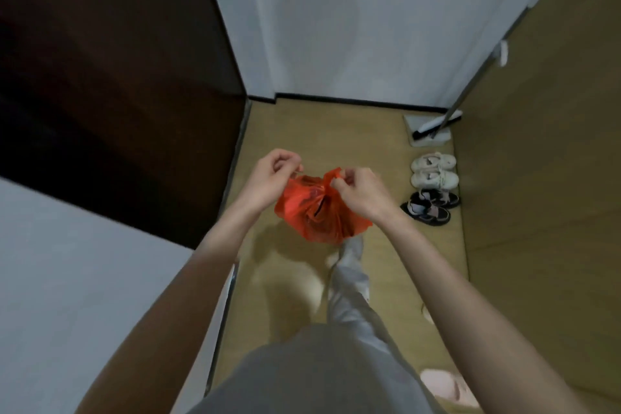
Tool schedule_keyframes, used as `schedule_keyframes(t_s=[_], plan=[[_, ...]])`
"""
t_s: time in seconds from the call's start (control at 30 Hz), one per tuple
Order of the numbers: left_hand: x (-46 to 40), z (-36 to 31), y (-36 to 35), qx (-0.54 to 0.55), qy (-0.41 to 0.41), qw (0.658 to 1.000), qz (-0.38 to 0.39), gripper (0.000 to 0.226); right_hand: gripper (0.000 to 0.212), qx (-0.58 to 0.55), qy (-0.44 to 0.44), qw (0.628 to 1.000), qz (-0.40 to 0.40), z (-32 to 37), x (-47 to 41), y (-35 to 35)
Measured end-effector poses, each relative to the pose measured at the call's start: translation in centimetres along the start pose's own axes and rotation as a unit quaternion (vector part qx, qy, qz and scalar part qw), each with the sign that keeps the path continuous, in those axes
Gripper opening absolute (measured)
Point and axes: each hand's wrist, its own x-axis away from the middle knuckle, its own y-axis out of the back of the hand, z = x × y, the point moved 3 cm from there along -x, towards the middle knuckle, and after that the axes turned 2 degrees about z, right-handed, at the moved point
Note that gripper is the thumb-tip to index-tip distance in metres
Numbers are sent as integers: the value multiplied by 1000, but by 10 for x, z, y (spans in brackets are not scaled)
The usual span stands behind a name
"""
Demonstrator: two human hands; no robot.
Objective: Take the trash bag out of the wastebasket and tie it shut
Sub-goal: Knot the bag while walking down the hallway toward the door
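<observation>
A red plastic trash bag (316, 212) hangs in the air above the wooden floor, full and bunched at the top. My left hand (274, 175) pinches a thin strip of the bag's mouth at its upper left. My right hand (361, 191) pinches the other red flap at the upper right. Both hands are close together over the bag, with the gathered neck between them. No wastebasket is in view.
Two pairs of small shoes, one white (434, 170) and one black (430, 205), stand by the right wall. A flat mop (431, 131) leans in the far right corner. A dark wooden door (117, 94) is on the left. My legs and slippers are below.
</observation>
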Motion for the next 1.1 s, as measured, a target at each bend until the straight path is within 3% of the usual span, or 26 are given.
schedule_keyframes(t_s=[0.2,0.37,0.57,0.87,1.1], plan=[[-163,-39,16,35,46,996,-70,15,26,56,29,995,78,28,-188,47],[-273,-67,48,63,73,989,-111,19,32,106,61,989,88,54,-318,88],[-421,-64,74,68,85,990,-87,21,34,86,28,991,95,64,-466,88],[-622,-6,110,84,161,982,-60,14,29,83,-55,986,131,52,-660,33],[-774,157,100,51,182,980,-68,7,28,110,-51,982,141,-22,-834,-94]])
